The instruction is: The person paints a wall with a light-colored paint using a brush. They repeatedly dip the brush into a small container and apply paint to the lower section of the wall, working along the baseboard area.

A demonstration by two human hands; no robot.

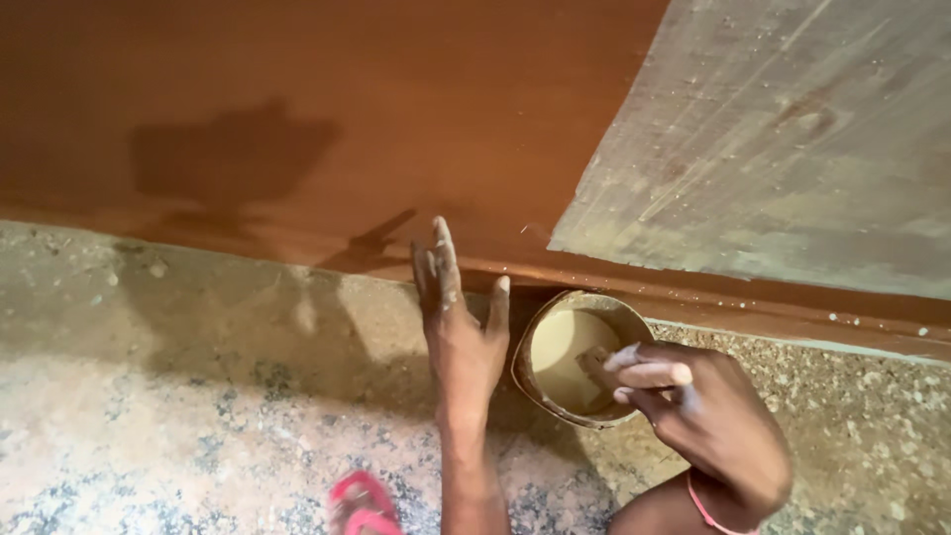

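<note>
While the left hand point(458, 327) rests flat with fingers spread and empty beside it, the round bowl point(580, 357) of pale beige putty sits on the speckled floor point(198, 416) against the brown wooden panel point(327, 109), the right hand point(698, 406) pinching a small putty-smeared scraper point(594, 365) inside it.

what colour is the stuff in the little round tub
Pale beige-tan paste in the tub, clearest in the head view.
</note>
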